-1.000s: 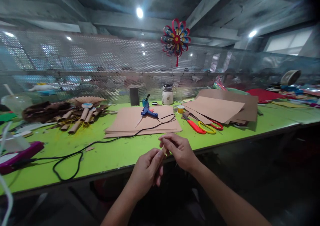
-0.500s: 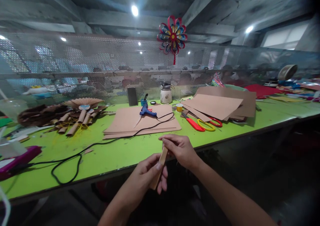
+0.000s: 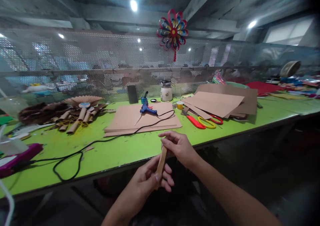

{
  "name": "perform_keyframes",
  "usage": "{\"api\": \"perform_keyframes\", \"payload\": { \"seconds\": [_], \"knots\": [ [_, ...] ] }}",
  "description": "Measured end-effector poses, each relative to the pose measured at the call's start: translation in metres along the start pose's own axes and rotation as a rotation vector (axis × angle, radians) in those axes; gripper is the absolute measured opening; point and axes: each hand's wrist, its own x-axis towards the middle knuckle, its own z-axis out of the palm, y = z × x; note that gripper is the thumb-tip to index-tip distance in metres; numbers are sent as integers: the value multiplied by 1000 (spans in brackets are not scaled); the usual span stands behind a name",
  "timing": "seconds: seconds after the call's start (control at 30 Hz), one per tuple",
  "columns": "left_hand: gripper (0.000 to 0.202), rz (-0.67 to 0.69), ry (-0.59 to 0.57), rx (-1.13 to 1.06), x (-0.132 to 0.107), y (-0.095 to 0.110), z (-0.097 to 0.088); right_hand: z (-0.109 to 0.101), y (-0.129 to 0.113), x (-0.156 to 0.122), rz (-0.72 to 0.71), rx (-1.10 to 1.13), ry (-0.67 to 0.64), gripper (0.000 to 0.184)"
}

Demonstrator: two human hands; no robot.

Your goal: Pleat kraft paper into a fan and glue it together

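Observation:
A narrow folded strip of brown kraft paper (image 3: 162, 160) is held tilted in front of the green table's near edge. My left hand (image 3: 147, 176) grips its lower end, thumb on top and the other fingers beneath. At the upper end, my right hand (image 3: 178, 148) pinches the strip between thumb and fingers. Beyond the hands, a blue glue gun (image 3: 148, 110) rests on a stack of brown paper sheets (image 3: 122, 121), its black cord trailing left over the table.
Red-handled scissors (image 3: 196, 121) and a yellow-handled pair (image 3: 207, 122) lie right of the stack, near more brown sheets (image 3: 217, 101). Paper rolls (image 3: 73, 126) sit at left on the green table (image 3: 107, 152). A patterned bottle (image 3: 166, 92) stands by the mesh partition (image 3: 112, 59).
My left thumb has slid down toward the strip's lower end, and the left fingers have spread a little. My right hand still pinches the top. The view has shifted slightly.

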Motion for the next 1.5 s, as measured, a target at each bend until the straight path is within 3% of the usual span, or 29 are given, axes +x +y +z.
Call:
{"api": "perform_keyframes", "payload": {
  "seconds": [0.07,0.13,0.2,0.33,0.5,0.8,0.9,1.07,1.27,1.5],
  "knots": [
    [44,17,25,54,-1,-2,-2,1,-1,-6,-1,-1,-60,42],
    [43,22,60,131,-1,-2,-3,4,-1,-15,-15,-13,-117,70],
    [41,9,104,219,0,-1,-2,7,1,-23,-48,-67,-103,87],
    [32,-9,226,382,3,0,6,11,6,-30,-143,-184,12,69],
    [32,-2,385,425,7,-9,14,9,13,-27,-201,-123,18,52],
    [33,-4,453,466,12,-24,13,3,25,-24,-185,-136,179,19],
    [33,-7,460,490,12,-28,12,-3,28,-21,-151,-121,197,23],
    [33,16,533,548,11,-28,13,-7,24,-18,-81,5,106,31],
    [31,94,544,641,4,-17,29,1,10,-34,-61,44,-20,66],
    [26,60,370,623,-18,-4,32,-4,-7,-51,-149,-53,79,18]
  ]
}}
